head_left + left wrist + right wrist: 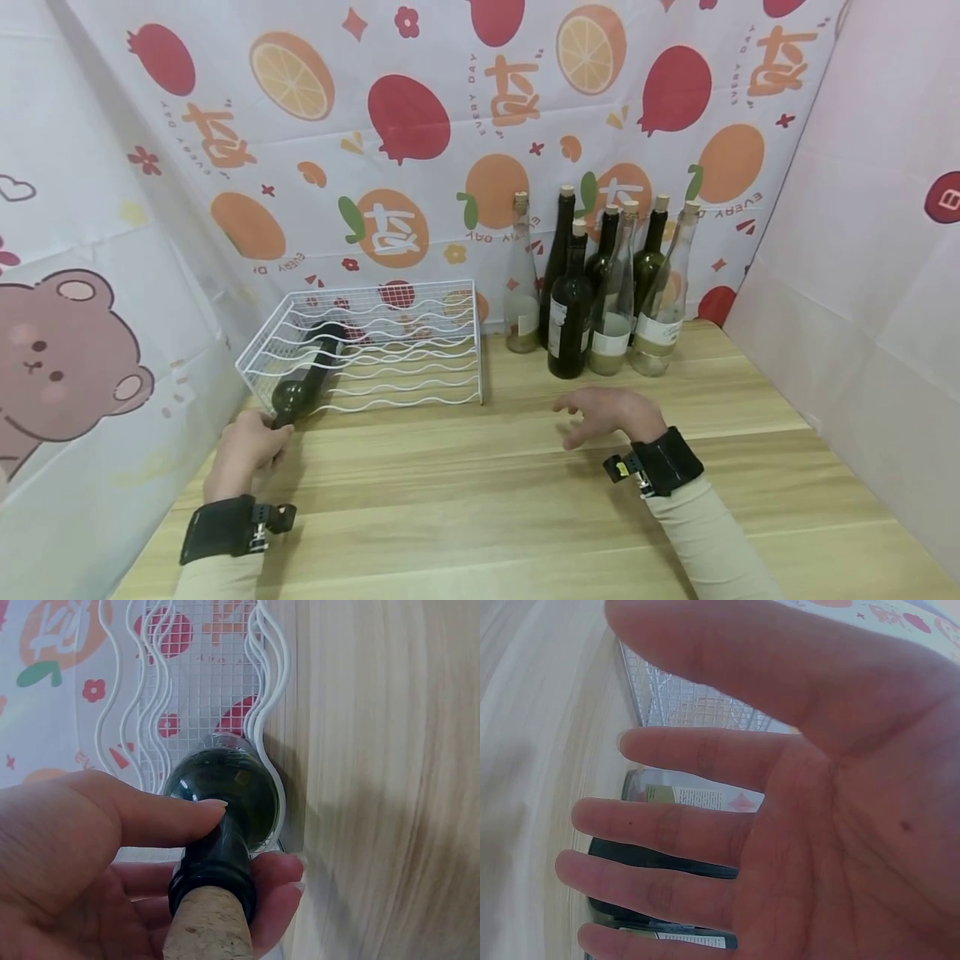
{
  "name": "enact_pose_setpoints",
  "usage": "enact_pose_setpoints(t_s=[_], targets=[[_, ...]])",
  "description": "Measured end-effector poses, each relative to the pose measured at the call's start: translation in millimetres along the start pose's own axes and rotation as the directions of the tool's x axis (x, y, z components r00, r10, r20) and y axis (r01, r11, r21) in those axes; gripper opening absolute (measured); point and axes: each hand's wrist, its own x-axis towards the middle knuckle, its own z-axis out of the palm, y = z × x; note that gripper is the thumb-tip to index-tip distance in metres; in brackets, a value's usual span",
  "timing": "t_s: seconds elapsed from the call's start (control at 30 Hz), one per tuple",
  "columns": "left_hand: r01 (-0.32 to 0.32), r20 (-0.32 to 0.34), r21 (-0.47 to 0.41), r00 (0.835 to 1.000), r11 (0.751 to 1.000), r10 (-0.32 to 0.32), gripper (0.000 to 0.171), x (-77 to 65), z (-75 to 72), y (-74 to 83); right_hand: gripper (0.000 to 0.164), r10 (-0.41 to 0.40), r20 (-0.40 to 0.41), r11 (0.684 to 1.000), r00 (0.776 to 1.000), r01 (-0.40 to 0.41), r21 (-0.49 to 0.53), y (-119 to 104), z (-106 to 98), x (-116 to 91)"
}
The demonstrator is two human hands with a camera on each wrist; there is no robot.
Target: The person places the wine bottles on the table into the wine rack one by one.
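Note:
A dark green wine bottle (306,377) lies in the left end of a white wire wine rack (405,404), its neck toward the front. My left hand (243,450) grips that neck; in the left wrist view the thumb (176,819) is on top and fingers curl underneath, with the cork (210,926) sticking out. The bottle's body sits inside the wavy wires. My right hand (611,412) hovers over the table in front of several standing bottles, holding nothing. In the right wrist view its fingers (667,825) are spread and fairly straight.
Several corked bottles stand at the back right, among them a dark labelled bottle (570,317), a clear bottle (660,321) and another clear bottle (521,292) apart at their left. The wooden table (465,500) meets a fruit-printed curtain (442,75) behind and sheets at both sides.

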Motion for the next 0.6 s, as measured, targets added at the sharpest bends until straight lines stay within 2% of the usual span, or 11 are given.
enact_pose_setpoints(t_s=[0.27,0.5,0.6], targets=[[-0.049,0.080,-0.034,0.995,0.998,0.052,0.042,2.8,-0.3,-3.8,0.070,0.015,0.002,0.999,1.000,-0.016,0.037,-0.9,-0.4,-1.4],[-0.029,0.114,-0.077,0.993,0.997,0.038,0.036,3.8,-0.5,-4.4,0.070,0.011,-0.001,0.999,1.000,-0.011,0.035,-2.5,0.4,-1.7],[-0.025,0.108,-0.078,0.994,0.997,0.034,0.034,2.7,-1.0,-3.3,0.070,0.015,0.000,0.999,1.000,-0.015,0.032,-2.8,1.1,-1.6]])
